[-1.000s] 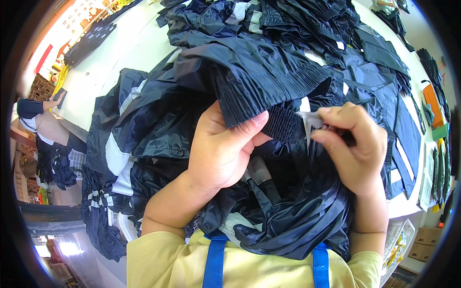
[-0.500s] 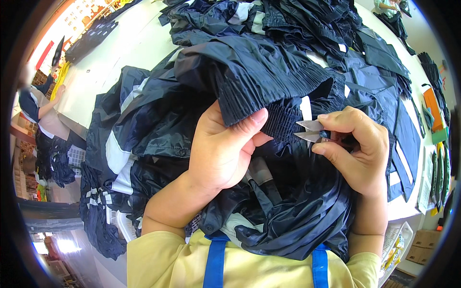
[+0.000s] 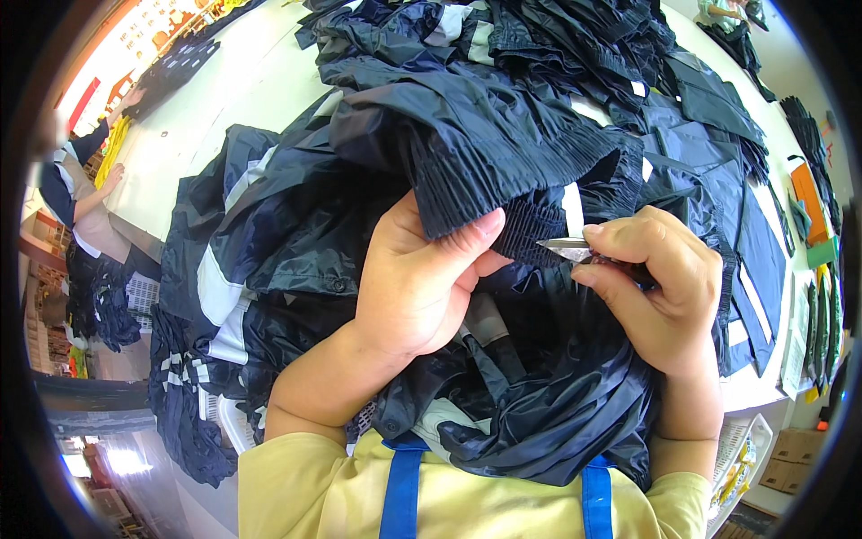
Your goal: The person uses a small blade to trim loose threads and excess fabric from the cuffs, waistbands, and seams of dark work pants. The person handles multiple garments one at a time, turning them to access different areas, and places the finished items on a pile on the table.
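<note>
Both hands are closed on work: left hand (image 3: 413,287) clamps the ribbed elastic cuff (image 3: 530,225) of a navy jacket (image 3: 467,135), thumb on top, fingers hidden underneath; right hand (image 3: 655,287) pinches small metal snips (image 3: 564,244) between thumb and fingers, tips pointing to 9 o'clock and touching the cuff edge just beside the left thumb; the two hands are near each other, narrow gap between them.

Cuff sits at frame centre, slightly toward 1 o'clock; jacket body bunches up over the left hand and spills down into the lap toward 6 o'clock.

Open room: bare white table (image 3: 224,108) only at 10–11 o'clock; right table edge runs at 3–4 o'clock, just beyond the right wrist; little free surface elsewhere.

In the way: heap of dark garments (image 3: 557,36) from 12 to 2 o'clock, right behind the cuff; more navy pieces with white stripes (image 3: 215,296) hang off the near edge at 8 o'clock; orange item (image 3: 806,202) at 3 o'clock by the edge.

Another person's arm (image 3: 99,193) rests on the table at 9–10 o'clock, well apart.

Containers: white mesh basket (image 3: 736,449) at 4–5 o'clock, holding something yellow; can't tell what.
</note>
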Motion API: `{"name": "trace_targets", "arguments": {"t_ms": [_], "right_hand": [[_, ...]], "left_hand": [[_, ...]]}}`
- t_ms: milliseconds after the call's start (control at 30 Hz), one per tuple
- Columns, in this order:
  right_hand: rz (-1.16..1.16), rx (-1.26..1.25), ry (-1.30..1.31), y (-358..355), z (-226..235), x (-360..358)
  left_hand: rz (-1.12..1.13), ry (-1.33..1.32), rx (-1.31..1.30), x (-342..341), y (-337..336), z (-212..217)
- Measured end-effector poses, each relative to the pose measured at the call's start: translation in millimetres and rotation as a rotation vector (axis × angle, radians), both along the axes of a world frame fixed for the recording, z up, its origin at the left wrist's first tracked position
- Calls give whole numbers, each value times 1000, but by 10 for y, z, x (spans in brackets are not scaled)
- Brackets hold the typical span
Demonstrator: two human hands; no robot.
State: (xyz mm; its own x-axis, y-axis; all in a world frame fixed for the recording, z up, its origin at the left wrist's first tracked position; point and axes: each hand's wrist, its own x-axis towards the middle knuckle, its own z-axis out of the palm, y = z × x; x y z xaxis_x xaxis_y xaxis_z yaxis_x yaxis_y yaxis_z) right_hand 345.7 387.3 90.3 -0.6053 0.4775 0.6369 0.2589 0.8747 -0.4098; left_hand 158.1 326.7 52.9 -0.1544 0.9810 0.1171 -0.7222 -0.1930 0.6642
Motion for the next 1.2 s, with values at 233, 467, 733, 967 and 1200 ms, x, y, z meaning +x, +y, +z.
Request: {"name": "trace_targets", "arguments": {"t_ms": [233,467,733,967,1200], "right_hand": [[-18,-133,36,-29,29,24],[-46,21,-20,-52,39,-27],[-55,-138,60,-34,52,48],[-28,-5,-10,-41,46,-27],[-38,-130,86,-9,65,85]], "left_hand": [[-3,-10,-56,-1,1,25],[-15,15,-54,17,-4,15],[-20,-30,-23,10,-6,34],[-25,43,-40,22,-12,26],[-20,20,-39,-5,-14,25]]}}
